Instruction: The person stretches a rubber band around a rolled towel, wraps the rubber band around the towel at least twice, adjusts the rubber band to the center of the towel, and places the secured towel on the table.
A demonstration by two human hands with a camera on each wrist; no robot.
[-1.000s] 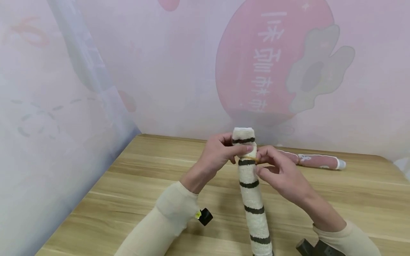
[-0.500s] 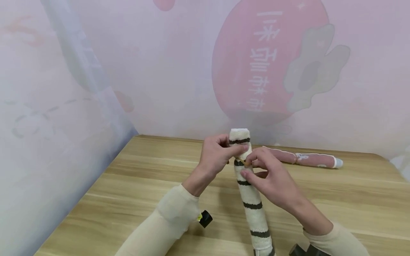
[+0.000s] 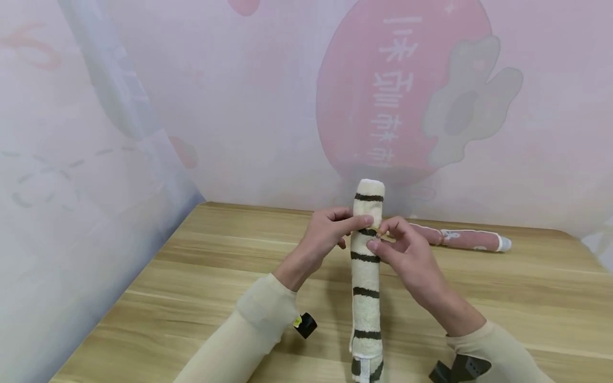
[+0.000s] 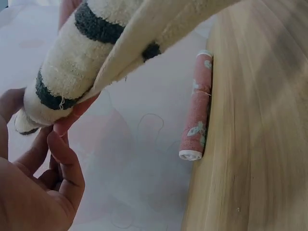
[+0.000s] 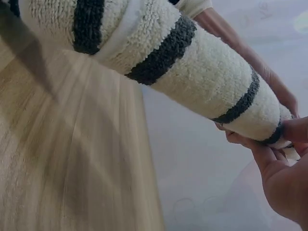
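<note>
The rolled towel [image 3: 366,276] swung upright from its earlier lean, left hand [image 3: 330,234] and right hand [image 3: 402,250] pinching the rubber band [image 3: 383,234] near its top, binding unfinished.

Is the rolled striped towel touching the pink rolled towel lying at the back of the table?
Apart. The head view shows the striped towel held upright, with bare table between it and the pink towel.
</note>
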